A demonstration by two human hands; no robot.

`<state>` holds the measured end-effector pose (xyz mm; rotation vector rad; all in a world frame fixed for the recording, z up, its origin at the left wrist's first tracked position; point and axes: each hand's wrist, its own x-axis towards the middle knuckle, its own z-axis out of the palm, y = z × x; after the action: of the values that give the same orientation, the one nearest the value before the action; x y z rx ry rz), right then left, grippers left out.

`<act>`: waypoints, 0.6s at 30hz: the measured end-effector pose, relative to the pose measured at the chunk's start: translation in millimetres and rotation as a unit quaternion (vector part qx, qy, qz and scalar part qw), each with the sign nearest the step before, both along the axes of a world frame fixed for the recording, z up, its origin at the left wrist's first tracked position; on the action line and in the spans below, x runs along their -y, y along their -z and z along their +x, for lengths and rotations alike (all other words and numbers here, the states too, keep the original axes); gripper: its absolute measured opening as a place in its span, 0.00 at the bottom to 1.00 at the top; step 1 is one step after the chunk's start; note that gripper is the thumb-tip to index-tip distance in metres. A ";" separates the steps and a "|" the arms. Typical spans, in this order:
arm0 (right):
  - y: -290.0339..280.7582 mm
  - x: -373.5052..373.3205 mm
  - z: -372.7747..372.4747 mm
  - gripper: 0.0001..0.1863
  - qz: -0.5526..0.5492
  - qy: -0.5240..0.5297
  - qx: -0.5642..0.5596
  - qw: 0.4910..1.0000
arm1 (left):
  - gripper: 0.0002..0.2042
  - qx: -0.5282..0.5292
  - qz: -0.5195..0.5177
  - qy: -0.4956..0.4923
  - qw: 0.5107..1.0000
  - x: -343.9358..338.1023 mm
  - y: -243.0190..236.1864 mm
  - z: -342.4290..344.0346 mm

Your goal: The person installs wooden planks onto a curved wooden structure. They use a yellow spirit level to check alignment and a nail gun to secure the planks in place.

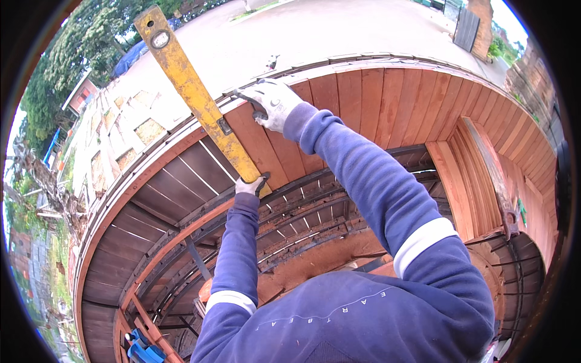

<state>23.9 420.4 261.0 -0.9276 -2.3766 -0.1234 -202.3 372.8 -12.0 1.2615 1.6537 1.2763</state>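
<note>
Holding a yellow level against a wooden fence

Gripping the lower end of the long yellow spirit level (pixel 196 97), my left hand (pixel 249 185) sits in a pale work glove with its fingers (pixel 259 180) curled around the bar's end. The level runs up and to the left from there, tilted, its round vial near the far tip, and it lies against the face of the wooden fence (pixel 387 103) made of upright reddish planks. My right hand (pixel 275 104), gloved too, reaches higher and rests near the fence's top edge, fingers (pixel 257 91) closed around a dark metal tool (pixel 248 100); what kind of tool it is I cannot tell. That hand is just to the right of the level, close to it but apart. Both my forearms wear blue sleeves with a white band. Behind the planks run dark metal rails (pixel 315 199), curved by the lens. Beyond the fence lies a pale paved road (pixel 327 30), with trees (pixel 85 42) at upper left. Something bright blue (pixel 142 351) lies low at the lower left edge.
</note>
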 end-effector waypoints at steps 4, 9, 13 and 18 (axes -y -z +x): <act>4.1 -4.3 -3.9 0.32 0.012 -0.004 -0.003 1.000 | 0.19 0.010 -0.007 0.013 1.000 -1.1 4.0 -11.0; -0.8 1.3 3.7 0.29 -0.011 -0.004 0.000 1.000 | 0.20 0.037 -0.017 0.042 0.998 11.9 -21.3 10.1; 1.2 1.9 -7.7 0.26 0.057 -0.045 -0.013 0.997 | 0.22 0.151 0.015 0.068 0.986 12.5 1.1 -9.9; 4.3 -8.4 12.7 0.27 0.051 -0.045 -0.009 0.998 | 0.30 0.208 0.059 0.041 0.976 15.8 -44.2 27.7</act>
<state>36.5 428.8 256.7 -0.7688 -2.3672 -0.1993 -174.6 357.0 32.2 1.0285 1.2335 1.4856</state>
